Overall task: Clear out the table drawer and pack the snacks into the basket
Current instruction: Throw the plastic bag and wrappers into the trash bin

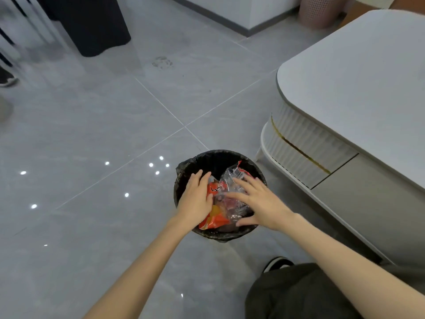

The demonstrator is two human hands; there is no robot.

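A round basket [220,157] lined with a black bag stands on the grey floor beside the table. Inside it lie an orange snack packet [212,218] and a clear plastic snack bag [232,178] with a barcode, its top poking above the rim. My left hand [195,196] lies flat with straight fingers on the orange packet at the basket's left side. My right hand [257,201] spreads its fingers over the clear bag and presses on it. The table drawer [368,203] at the right looks closed.
A white table [356,77] with a ribbed side fills the right. My knee and shoe [278,263] are at the bottom right. A dark bin [92,26] stands at the back left, a pink perforated basket [319,10] at the back right, and a shoe [7,79] at the left edge.
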